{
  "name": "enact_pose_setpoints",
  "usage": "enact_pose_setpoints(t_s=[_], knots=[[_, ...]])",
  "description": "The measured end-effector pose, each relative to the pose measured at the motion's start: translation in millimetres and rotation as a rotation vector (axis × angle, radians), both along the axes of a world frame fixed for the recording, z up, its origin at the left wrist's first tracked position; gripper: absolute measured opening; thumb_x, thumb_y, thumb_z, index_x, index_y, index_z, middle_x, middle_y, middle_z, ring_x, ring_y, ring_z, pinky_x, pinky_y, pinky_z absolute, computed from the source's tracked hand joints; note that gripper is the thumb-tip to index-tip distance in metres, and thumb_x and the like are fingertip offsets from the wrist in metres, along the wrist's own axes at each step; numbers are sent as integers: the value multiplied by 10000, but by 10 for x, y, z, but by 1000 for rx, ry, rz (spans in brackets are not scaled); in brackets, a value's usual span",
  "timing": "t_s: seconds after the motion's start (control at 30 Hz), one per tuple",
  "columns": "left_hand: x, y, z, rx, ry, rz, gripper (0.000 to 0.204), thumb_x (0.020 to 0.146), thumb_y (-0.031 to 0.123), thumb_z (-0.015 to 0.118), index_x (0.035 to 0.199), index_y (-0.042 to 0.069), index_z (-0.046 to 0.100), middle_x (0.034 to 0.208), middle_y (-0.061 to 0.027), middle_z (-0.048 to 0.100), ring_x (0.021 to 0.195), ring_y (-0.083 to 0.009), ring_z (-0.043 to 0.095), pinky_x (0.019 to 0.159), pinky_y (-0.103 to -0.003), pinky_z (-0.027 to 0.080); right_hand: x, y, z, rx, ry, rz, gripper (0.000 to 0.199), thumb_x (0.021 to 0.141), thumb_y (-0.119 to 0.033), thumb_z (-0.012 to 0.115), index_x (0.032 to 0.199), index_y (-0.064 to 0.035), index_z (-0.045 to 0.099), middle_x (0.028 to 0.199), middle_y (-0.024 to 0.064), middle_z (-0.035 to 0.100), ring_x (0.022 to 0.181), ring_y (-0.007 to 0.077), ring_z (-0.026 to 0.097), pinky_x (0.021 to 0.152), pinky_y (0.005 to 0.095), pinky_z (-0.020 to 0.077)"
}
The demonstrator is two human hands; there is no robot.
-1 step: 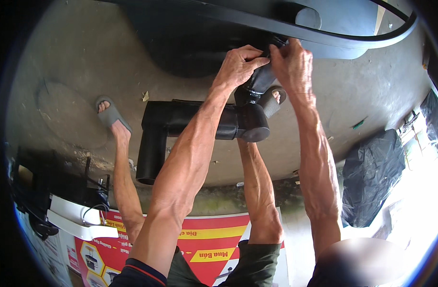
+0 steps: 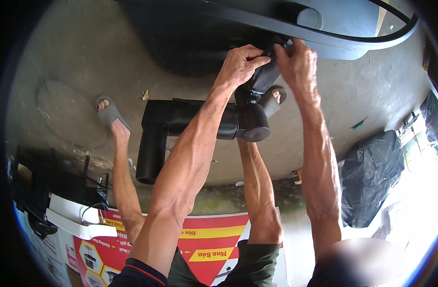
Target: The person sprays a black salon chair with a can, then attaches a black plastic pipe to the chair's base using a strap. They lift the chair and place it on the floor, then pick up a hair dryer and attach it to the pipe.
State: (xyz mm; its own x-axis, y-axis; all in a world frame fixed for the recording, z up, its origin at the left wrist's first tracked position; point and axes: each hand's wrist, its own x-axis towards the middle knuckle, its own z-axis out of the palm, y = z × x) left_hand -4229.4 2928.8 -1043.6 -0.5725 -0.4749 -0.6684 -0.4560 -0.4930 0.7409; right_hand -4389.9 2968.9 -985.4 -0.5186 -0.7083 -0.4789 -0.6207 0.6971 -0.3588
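Both hands work at the top of a black rubber sleeve (image 2: 263,76), just under the dark curved panel (image 2: 276,21); the left hand (image 2: 240,64) is curled, fingers pinching the sleeve's upper edge; the right hand (image 2: 297,62) grips the same edge from the other side. Below them a black L-shaped duct (image 2: 180,124) lies on the concrete floor (image 2: 75,57); a foot in a grey sandal (image 2: 110,112) rests beside it.

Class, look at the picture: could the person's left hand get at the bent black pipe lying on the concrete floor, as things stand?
Probably yes, once freed. The left hand grips a black part alongside the right hand; the bent black pipe lies uncovered just below the left forearm.
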Motion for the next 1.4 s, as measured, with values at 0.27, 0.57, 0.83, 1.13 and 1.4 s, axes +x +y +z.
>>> enact_pose_setpoints(t_s=[0.27, 0.57, 0.83, 1.13, 1.4], knots=[[-113, 72, -5, 31, -114, 158, 252, 886, 239, 861, 967, 10, 794, 682, 0, 646, 627, -67, 521, 580, -276, 433, -437, -146, -155, 139, -176, 109, 298, 869, -290, 801, 1048, -52, 796, 874, 128, 776, 791, 291, 729, 733, 408, 577], [-121, 122, -86, 106, -152, 209, 299, 865, 228, 879, 1051, 7, 800, 818, -22, 743, 737, -82, 614, 674, -263, 501, -279, -155, -393, 53, 18, 162, 285, 874, -302, 785, 981, -38, 785, 808, 144, 757, 766, 324, 737, 735, 428, 566], [116, 257, -90, 266, -28, 147, 467, 811, 198, 905, 1176, -45, 746, 1244, -63, 706, 1043, -163, 691, 961, -307, 547, -249, -88, -365, 13, -66, 76, 274, 877, -278, 790, 922, -8, 789, 756, 127, 754, 729, 289, 737, 720, 408, 564], [259, 300, -143, 275, -83, 89, 287, 853, 177, 860, 1087, 22, 803, 1068, -32, 771, 848, -107, 682, 788, -294, 546, -242, -147, -278, 65, -115, 14, 263, 875, -255, 795, 958, -6, 803, 820, 138, 782, 752, 266, 756, 758, 372, 577], [202, 400, -328, 367, -204, 158, 277, 845, 159, 878, 1067, 14, 798, 925, -60, 779, 847, -130, 691, 783, -295, 543, -187, -106, -340, 6, 13, 90, 200, 888, -240, 770, 916, -44, 801, 715, 120, 734, 697, 305, 725, 732, 421, 565]])
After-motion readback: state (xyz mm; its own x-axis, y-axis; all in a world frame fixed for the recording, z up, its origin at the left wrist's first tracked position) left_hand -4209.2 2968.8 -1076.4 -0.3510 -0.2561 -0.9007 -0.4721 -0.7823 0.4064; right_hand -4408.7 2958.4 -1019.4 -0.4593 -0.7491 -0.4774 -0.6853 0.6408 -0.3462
